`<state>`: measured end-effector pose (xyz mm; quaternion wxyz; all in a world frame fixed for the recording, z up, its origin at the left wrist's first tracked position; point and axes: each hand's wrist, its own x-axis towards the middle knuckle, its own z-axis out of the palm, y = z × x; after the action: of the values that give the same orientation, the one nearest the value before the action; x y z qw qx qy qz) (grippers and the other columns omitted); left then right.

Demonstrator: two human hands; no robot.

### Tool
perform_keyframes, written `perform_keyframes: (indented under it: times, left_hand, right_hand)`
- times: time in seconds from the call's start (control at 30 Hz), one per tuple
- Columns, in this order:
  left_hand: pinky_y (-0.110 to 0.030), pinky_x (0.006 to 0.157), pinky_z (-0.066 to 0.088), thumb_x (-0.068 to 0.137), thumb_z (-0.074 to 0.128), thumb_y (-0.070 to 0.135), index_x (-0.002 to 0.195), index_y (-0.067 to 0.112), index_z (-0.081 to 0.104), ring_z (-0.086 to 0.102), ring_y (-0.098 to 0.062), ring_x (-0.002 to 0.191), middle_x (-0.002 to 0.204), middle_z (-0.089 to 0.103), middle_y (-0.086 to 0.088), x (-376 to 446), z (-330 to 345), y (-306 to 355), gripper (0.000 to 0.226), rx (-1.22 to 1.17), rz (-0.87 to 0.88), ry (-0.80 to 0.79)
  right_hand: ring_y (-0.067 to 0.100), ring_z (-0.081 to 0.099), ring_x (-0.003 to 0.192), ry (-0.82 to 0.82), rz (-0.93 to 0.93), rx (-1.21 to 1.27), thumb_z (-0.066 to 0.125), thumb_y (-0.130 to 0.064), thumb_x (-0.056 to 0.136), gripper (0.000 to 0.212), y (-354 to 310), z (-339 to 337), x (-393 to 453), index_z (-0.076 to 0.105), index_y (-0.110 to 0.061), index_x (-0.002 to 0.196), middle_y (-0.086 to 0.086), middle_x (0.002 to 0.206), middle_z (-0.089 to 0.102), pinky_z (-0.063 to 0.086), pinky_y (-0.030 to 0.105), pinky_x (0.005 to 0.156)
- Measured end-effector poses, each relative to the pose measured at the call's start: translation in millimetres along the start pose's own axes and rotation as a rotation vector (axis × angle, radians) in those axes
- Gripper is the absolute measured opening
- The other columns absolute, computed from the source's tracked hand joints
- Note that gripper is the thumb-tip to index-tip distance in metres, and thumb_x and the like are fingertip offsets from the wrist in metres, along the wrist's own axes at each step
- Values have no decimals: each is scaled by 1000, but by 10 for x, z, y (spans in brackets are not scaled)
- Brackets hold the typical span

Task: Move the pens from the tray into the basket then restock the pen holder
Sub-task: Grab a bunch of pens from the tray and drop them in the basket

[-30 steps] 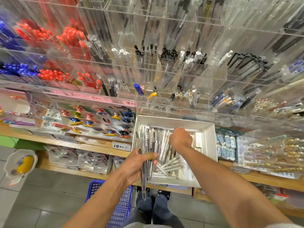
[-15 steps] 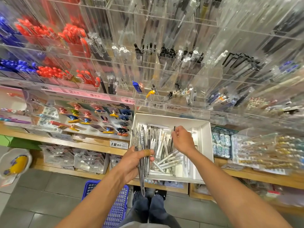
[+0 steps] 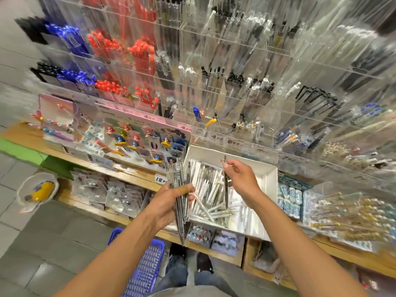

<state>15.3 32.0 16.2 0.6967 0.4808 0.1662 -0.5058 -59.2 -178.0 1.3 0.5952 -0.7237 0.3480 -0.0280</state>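
Now: right hand (image 3: 240,181) has lifted one pen (image 3: 225,185) out of the tray (image 3: 271,174).
A second ago it was down among the pens; now it pinches a single one upright above them. Left hand (image 3: 169,202) grips a full bundle (image 3: 179,189) beside the tray. Plenty of pens remain in the tray; basket (image 3: 145,269) sits below on the floor, nothing dropped in yet as far as visible. Likely adds this pen to the bundle next.

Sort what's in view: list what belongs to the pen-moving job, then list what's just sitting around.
Part of the job:
- left hand gripping a bundle of pens
- right hand pinching a single pen
- white tray with pens left inside
- blue basket on the floor
- clear pen holder on the wall

Just lying about:
- carded figurine pens
- eraser packs
- red pens
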Motion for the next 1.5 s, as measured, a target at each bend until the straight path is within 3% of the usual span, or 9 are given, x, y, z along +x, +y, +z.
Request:
perform_keyframes:
  times: [0.27, 0.5, 0.73, 0.83, 0.9, 1.03, 1.23, 1.37, 1.5]
  left_hand:
    - [-27, 58, 59, 73, 72, 12, 108, -13, 62, 70, -21, 66, 86, 70, -19, -560, -490, -323, 44, -196, 155, 192]
    - [-26, 55, 59, 70, 74, 8, 112, -15, 64, 74, -21, 69, 88, 74, -21, -1214, -1081, -903, 49, -455, 252, 423]
    - [-24, 46, 56, 90, 61, -2, 93, -9, 68, 69, -17, 52, 66, 70, -16, -1700, -1730, -1398, 10, -595, 306, 649]
    - [-23, 46, 54, 90, 62, -2, 92, -9, 67, 66, -16, 49, 65, 68, -16, -1749, -2053, -1597, 9, -600, 277, 713]
    - [-23, 45, 52, 89, 63, -3, 93, -8, 67, 64, -15, 48, 67, 67, -15, -1710, -2331, -1765, 8, -624, 248, 739]
    - [-24, 47, 56, 90, 61, -6, 97, -11, 65, 66, -15, 48, 62, 68, -12, -1447, -2925, -2152, 10, -700, 209, 729]
    - [-34, 50, 58, 83, 68, -6, 103, -3, 63, 71, -25, 66, 82, 73, -21, -628, -4002, -2769, 22, -704, 160, 750]
    - [-42, 61, 60, 83, 69, -7, 110, 0, 54, 69, -40, 100, 110, 69, -30, 233, -4750, -3274, 32, -718, 172, 786]
    - [-31, 50, 55, 84, 69, -7, 91, 9, 50, 66, -25, 65, 91, 68, -23, 1184, -5323, -3867, 26, -633, 128, 899]
  right_hand:
    - [15, 60, 92, -311, -113, -92, 52, -31, 99, 16, -256, 450, -193, 63, -27, 110, -8, 102, 63, 52, 34, 73]
    - [18, 55, 117, -614, -226, -326, 50, -32, 100, 32, -274, 1215, -476, 58, -20, 128, -7, 129, 56, 46, 47, 101]
    - [13, 54, 99, -878, -246, -480, 53, -24, 99, 29, -81, 2370, -901, 61, -9, 123, -1, 108, 60, 48, 48, 98]
    - [16, 53, 86, -956, -251, -544, 50, -13, 99, 21, 137, 2839, -1038, 65, 1, 103, 6, 91, 61, 46, 42, 82]
    - [17, 49, 78, -995, -231, -594, 49, -6, 97, 19, 353, 3140, -1108, 63, 5, 94, 6, 77, 58, 40, 34, 72]
    - [17, 51, 80, -1020, -154, -666, 50, 0, 94, 20, 923, 3707, -1106, 66, 1, 106, 20, 91, 67, 39, 28, 69]
    - [0, 47, 59, -1020, -70, -798, 53, 0, 91, 24, 2150, 4515, -790, 63, -10, 111, -11, 73, 55, 37, 10, 53]
    - [6, 58, 74, -986, -44, -857, 54, -1, 89, 29, 3182, 4957, -418, 65, -6, 116, -1, 89, 67, 47, 20, 73]
    - [10, 56, 71, -944, -39, -933, 55, -3, 90, 28, 4217, 5323, 17, 62, -7, 117, 2, 89, 65, 47, 29, 71]
